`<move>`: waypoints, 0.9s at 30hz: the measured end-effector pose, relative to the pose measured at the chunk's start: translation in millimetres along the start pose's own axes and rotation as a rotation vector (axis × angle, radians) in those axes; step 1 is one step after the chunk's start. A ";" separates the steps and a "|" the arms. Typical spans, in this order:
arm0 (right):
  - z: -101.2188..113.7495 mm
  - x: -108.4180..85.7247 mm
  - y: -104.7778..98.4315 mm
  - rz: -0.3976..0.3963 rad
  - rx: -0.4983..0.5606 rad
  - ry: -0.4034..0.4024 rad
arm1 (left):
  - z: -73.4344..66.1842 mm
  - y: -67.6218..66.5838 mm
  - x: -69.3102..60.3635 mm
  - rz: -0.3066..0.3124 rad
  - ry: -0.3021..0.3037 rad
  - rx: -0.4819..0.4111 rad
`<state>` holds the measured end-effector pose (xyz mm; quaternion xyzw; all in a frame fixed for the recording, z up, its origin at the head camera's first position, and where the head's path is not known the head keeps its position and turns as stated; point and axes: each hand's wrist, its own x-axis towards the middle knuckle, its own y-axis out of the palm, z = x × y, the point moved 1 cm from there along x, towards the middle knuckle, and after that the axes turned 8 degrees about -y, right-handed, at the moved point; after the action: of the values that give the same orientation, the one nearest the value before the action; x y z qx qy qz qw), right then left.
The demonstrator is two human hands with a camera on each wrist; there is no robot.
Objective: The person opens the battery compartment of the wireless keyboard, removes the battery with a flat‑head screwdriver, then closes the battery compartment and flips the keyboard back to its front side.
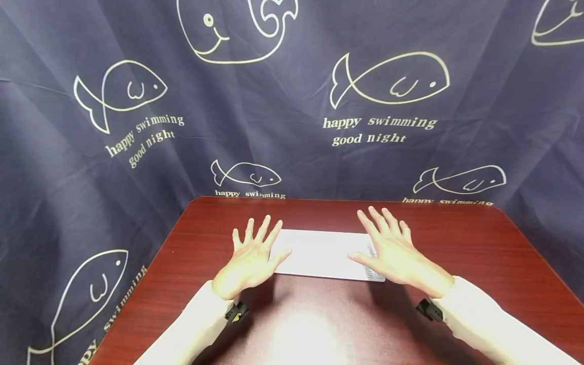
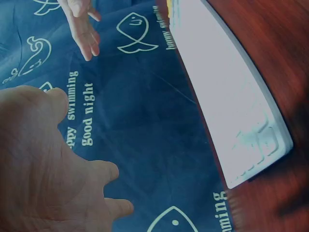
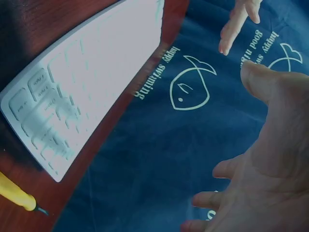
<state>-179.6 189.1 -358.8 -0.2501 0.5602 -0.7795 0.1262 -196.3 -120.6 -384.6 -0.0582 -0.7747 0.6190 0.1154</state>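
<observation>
- White keyboard (image 1: 319, 255), lying flat on the tabletop with its long side running left to right; slim, rectangular, corners rounded.
- On the keyboard's right end, rounded-square keys (image 3: 38, 82) in pale plastic with faint grey legends, mostly too blurred to read; the middle washed out to near-blank white by bright light.
- Over the keyboard's left end, raised clear of it, left hand (image 1: 251, 261): fingers straight and fanned apart, thumb angled in toward the keys, nothing held.
- Over the keyboard's right end, likewise raised clear, right hand (image 1: 394, 253): fingers extended and spread, thumb reaching inward, nothing held.
- Just off the keyboard's right end, yellow-handled tool (image 3: 17, 191) with a dark collar and slim tip, partly cut off by the view's edge.
- Under and around the keyboard, wooden table (image 1: 465, 243): reddish brown, glossy, finely streaked in grain, far corners rounded.
- On the keyboard's near side, broad white glare (image 1: 305, 334) over the wood, with soft dark shadows under the arms.
- Nearer than the keyboard, at left and right, white sleeves (image 1: 493, 319), with small black wrist cameras (image 1: 430, 309) by the cuffs.
- Beyond the keyboard, navy curtain (image 1: 301, 126) of creased, loosely folded cloth, printed with cream fish outlines (image 1: 388, 78) and "happy swimming good night".
</observation>
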 end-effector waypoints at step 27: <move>-13.7 25.9 65.0 0.093 0.155 -0.054 | 30.8 38.5 18.3 0.223 0.047 -0.221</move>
<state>-214.1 165.7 -416.6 -0.2344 0.5058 -0.8067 0.1963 -223.7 -136.7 -426.5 -0.1704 -0.8240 0.5373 0.0569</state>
